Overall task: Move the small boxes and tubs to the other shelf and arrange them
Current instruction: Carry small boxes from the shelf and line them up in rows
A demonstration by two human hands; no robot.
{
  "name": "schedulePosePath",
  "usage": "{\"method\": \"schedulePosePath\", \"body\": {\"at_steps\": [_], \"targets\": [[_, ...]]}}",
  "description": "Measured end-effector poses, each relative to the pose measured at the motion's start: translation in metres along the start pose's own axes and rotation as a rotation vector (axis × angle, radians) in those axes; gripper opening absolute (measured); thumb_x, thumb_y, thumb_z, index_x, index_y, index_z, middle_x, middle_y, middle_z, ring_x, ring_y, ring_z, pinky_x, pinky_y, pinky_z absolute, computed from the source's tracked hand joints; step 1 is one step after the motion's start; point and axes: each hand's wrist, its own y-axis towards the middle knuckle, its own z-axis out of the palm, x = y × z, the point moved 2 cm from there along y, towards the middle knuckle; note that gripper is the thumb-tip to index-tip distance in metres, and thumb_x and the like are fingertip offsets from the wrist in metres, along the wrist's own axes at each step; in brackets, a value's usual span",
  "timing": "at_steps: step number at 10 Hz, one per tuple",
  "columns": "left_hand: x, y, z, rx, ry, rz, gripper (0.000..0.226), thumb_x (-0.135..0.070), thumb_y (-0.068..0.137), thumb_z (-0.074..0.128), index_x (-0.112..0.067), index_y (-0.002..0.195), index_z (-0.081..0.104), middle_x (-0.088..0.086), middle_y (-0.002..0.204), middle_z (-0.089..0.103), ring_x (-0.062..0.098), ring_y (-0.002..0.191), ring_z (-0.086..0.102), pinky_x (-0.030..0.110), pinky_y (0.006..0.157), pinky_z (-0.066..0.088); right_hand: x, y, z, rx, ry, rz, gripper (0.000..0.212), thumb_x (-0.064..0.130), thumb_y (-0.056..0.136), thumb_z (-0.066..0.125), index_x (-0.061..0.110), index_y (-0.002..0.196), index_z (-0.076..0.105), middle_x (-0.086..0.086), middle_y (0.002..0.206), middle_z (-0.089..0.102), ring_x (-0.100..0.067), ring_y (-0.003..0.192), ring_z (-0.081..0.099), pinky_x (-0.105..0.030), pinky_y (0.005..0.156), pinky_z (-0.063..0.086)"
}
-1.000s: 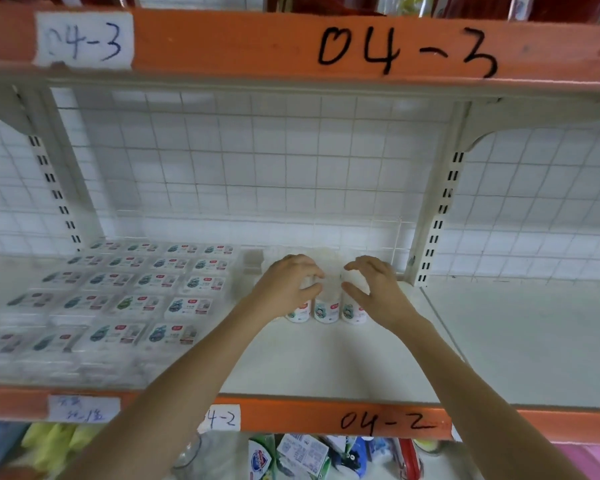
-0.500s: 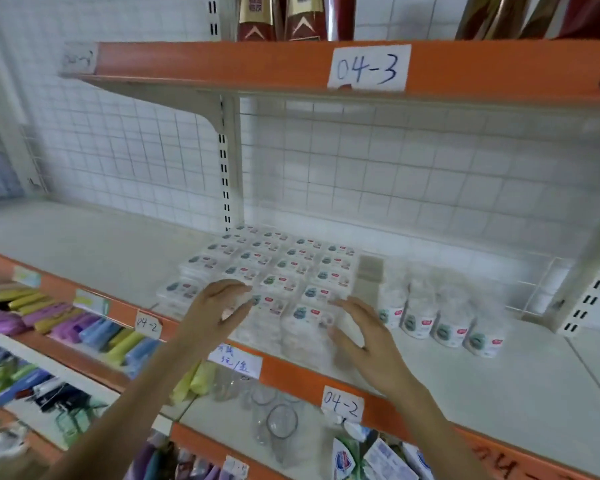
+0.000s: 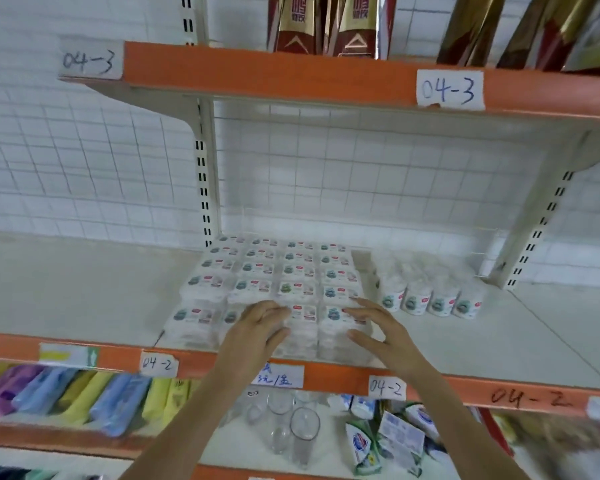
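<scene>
Both hands – left (image 3: 257,329), right (image 3: 378,327) – loose-fingered beside clear small boxes (image 3: 278,271); white tubs (image 3: 430,299).

Both hands at front row of small boxes (image 3: 274,271) on shelf (image 3: 499,341) tagged 04-2. Left hand (image 3: 257,329) rests on a front box, fingers (image 3: 274,311) bent over it. Right hand (image 3: 378,327) spread, touching the rightmost front box. Four tubs (image 3: 430,299) in a row just right of the boxes. Glasses (image 3: 291,427) on shelf below.
</scene>
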Motion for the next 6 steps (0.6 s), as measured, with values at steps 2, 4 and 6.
{"method": "schedulePosePath", "body": {"at_steps": [2,4,6], "targets": [[-0.001,0.011,-0.003,0.088,0.048,-0.035,0.029,-0.02,0.084,0.065,-0.012,0.112,0.065,0.002,0.111,0.059,0.019,0.101,0.058,0.028,0.079,0.047,0.009,-0.001,0.012,-0.056,-0.058,0.06,0.029,0.013,0.087,0.063,0.027,0.111,0.056,0.019,0.127,0.042,0.023,0.101,0.045,0.002,0.087,0.033],[-0.001,0.015,-0.005,0.195,0.117,-0.038,0.035,-0.03,0.092,0.051,-0.018,0.125,0.052,-0.002,0.126,0.047,0.016,0.115,0.049,0.029,0.096,0.041,0.021,0.003,0.007,-0.031,-0.225,0.029,0.03,0.01,0.085,0.065,0.008,0.115,0.062,-0.006,0.125,0.054,-0.004,0.115,0.044,-0.003,0.099,0.027],[-0.003,-0.009,-0.014,0.069,0.034,-0.032,0.041,-0.028,0.088,0.056,-0.014,0.126,0.053,0.005,0.125,0.053,0.024,0.119,0.048,0.041,0.099,0.043,0.03,-0.046,-0.001,-0.173,-0.293,0.086,0.038,0.028,0.092,0.055,0.022,0.129,0.049,0.007,0.141,0.032,-0.015,0.136,0.022,-0.026,0.108,0.016]]}}
